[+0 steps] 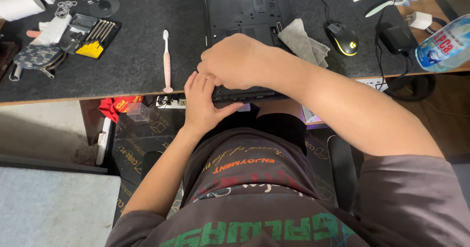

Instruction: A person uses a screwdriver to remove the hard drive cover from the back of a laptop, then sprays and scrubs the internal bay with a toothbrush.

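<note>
The left hand cups the near edge of the black upturned plastic laptop at the desk's front edge, grip closed on its rim. The right hand presses on top, fingers curled; its hold is hidden. The laptop runs away toward the far edge. At the right edge lies a clear bottle with blue label.

You get soft, even light from above; shadows are faint, the mouse glows yellow, focus is sharp, and the edges bend slightly.
</note>
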